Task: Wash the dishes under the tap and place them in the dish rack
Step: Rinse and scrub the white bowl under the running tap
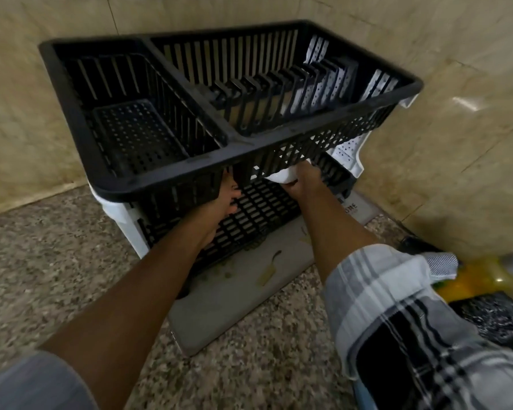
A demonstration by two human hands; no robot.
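Note:
A black two-tier plastic dish rack [172, 179] on white legs stands against the tiled wall. Its upper tier holds no dishes. Both my arms reach into the lower tier, under the upper basket. My right hand [304, 182] grips a white dish [280, 176], seen partly through the lattice of the upper basket's front wall. My left hand [227, 198] is over the lower slatted shelf, its fingers partly hidden behind the rack's front post, so what they touch is unclear.
A grey drip tray [234, 306] with bits of debris lies under the rack on the speckled granite counter [57, 261]. A yellow bottle [474, 279] lies at the right by the corner wall, above a dark patch [492, 318].

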